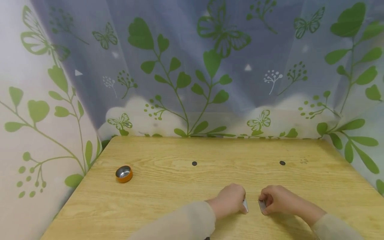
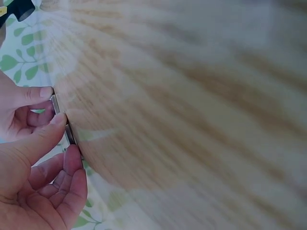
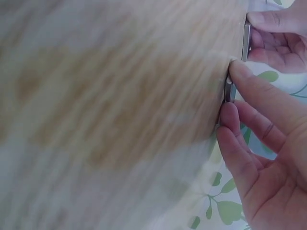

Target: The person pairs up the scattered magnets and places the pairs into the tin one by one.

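My left hand [image 1: 229, 200] pinches a thin silver flat piece [image 1: 245, 206] between thumb and fingers, close to the wooden tabletop. Just across a small gap, my right hand [image 1: 277, 200] pinches a similar thin, silver-grey flat piece [image 1: 262, 206]. Both pieces stand tilted on edge and face each other. In the left wrist view, the left hand's piece [image 2: 70, 135] shows as a narrow metallic edge between thumb and fingertips. The right wrist view has the right hand's piece [image 3: 230, 91] held the same way. Fingers hide much of both pieces, so their exact kind is unclear.
On the wooden table [image 1: 168, 193], a small orange bowl [image 1: 124, 174] with a shiny metal inside stands at the left. Two small dark discs lie farther back, one disc [image 1: 194, 163] near the middle and another disc [image 1: 282, 163] to the right. A leaf-patterned curtain [image 1: 180, 110] hangs behind.
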The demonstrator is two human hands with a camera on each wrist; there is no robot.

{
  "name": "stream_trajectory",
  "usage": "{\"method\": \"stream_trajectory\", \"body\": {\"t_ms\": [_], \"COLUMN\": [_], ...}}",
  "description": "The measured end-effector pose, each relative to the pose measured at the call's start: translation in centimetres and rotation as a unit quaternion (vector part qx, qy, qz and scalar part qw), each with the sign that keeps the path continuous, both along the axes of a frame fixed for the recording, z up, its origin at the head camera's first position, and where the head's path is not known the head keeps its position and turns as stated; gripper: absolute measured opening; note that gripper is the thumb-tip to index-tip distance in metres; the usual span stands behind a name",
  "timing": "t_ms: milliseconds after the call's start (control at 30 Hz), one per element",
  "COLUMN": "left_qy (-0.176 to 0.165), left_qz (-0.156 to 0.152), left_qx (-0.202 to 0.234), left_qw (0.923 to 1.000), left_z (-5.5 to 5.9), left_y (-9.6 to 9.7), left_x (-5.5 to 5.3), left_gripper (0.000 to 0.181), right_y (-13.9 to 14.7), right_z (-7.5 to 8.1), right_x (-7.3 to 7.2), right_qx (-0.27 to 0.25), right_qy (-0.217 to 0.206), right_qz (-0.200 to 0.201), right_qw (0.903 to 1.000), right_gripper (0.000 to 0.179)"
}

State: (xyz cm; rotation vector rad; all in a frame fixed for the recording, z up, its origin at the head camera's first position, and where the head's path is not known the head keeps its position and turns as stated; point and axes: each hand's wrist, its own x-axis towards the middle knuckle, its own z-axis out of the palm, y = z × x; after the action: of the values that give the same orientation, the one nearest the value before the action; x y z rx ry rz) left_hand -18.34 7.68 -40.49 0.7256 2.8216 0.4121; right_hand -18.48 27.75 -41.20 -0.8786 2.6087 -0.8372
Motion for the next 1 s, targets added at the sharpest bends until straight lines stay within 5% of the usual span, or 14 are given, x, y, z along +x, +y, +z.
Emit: {"method": "stream_trajectory", "body": {"t_ms": [1000], "left_qy": [-0.009], "left_qz": [0.053], "left_qx": [0.022], "left_qw": [0.9983], "left_z": [-0.5], "left_y": [1.9], "left_x": [0.3], "left_gripper": [0.026], "right_y": [-1.5], "right_z": [-0.2], "right_x": [0.0], "right_qx": [-0.036], "right_qy": [-0.011], "right_qz": [-0.002], "right_qw": [0.9993], "right_gripper": [0.026]}}
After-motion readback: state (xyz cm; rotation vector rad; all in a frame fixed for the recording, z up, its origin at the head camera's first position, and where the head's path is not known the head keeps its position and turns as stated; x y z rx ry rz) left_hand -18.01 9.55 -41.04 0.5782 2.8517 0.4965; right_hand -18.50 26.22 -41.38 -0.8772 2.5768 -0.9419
